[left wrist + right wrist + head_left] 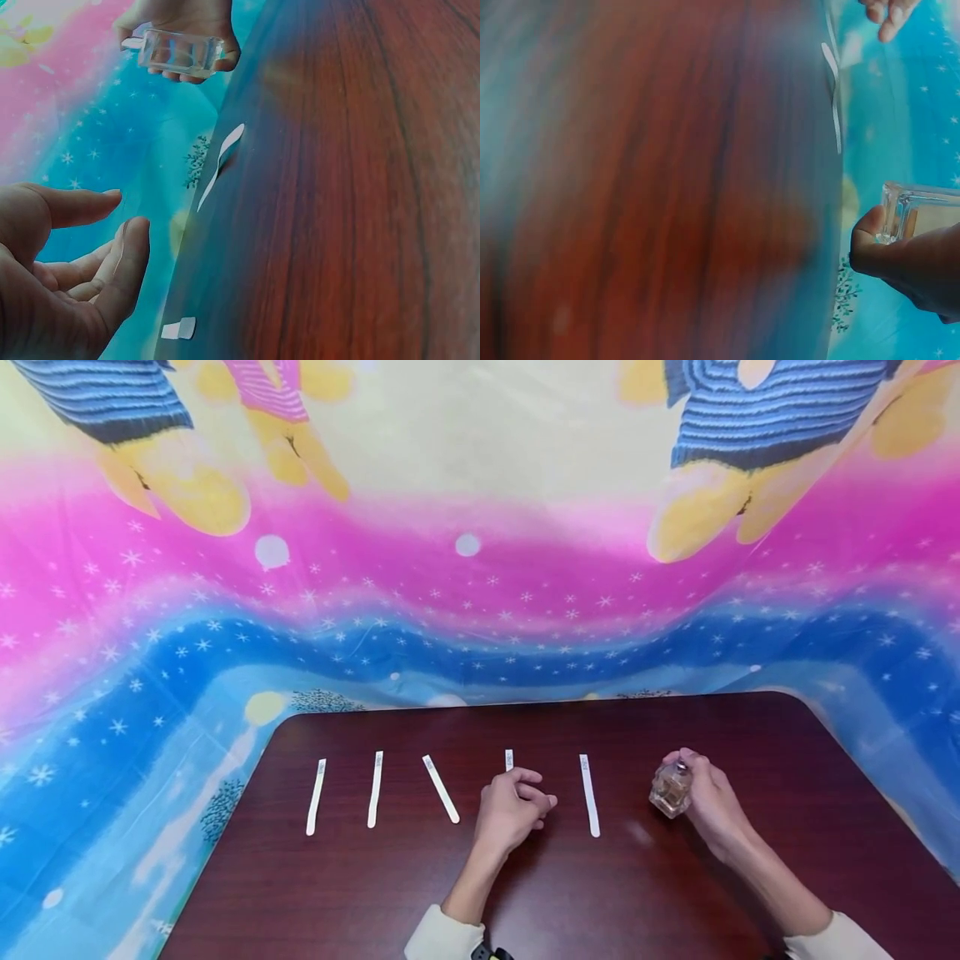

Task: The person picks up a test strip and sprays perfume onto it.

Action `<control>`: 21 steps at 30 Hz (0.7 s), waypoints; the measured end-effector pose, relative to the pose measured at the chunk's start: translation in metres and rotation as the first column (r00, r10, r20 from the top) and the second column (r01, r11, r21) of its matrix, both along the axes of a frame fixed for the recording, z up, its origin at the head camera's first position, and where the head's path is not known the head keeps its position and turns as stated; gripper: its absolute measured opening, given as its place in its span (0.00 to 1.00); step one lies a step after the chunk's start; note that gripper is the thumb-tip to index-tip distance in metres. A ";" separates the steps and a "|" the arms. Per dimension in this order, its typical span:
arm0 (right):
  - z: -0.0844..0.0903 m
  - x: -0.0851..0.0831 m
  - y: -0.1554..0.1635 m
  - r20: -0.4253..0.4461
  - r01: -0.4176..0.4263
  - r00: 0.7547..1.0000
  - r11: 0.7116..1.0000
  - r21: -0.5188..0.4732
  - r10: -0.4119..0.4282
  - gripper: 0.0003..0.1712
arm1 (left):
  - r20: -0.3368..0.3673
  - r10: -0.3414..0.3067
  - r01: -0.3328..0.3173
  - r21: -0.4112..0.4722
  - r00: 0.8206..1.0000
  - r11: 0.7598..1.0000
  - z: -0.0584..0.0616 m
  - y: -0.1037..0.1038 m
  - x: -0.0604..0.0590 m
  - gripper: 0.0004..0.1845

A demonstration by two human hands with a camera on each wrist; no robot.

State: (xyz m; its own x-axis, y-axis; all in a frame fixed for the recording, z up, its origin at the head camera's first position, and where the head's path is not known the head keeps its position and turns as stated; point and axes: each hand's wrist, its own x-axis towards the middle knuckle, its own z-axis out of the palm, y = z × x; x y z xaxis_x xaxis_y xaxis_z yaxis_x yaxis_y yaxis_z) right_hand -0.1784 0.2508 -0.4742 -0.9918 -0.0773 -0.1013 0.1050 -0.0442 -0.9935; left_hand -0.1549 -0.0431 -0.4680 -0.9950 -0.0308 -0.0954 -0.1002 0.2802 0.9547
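Several white paper strips lie in a row on a dark wooden table (600, 893). My left hand (542, 802) hovers over the fourth strip (509, 759), hiding all but its far end. In the left wrist view the left hand (124, 210) has relaxed fingers with nothing in them. My right hand (708, 797) grips a small clear glass bottle (670, 791) with a metal top, tilted, just right of the fifth strip (589, 795). The bottle (919, 214) shows in the right wrist view held by thumb and fingers, and across in the left wrist view as the bottle (180, 52).
Three more strips lie to the left: one (316, 797), one (375, 789) and a slanted one (441, 788). A bright pink, blue and yellow cartoon cloth (465, 577) hangs behind and around the table. The table's front half is bare wood.
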 end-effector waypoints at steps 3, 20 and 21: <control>-0.003 -0.002 0.003 0.000 -0.004 1.000 1.000 0.009 0.004 0.24 | -0.009 0.005 -0.005 -0.002 1.000 1.000 0.001 -0.004 0.001 0.19; -0.025 -0.003 0.021 -0.074 0.012 0.997 0.961 0.278 0.009 0.24 | -0.022 0.024 -0.024 0.033 0.999 0.999 -0.003 -0.033 0.003 0.21; -0.025 -0.003 0.022 -0.078 0.013 0.997 0.956 0.293 0.010 0.25 | -0.021 0.025 -0.024 0.035 0.999 0.999 -0.003 -0.035 0.004 0.21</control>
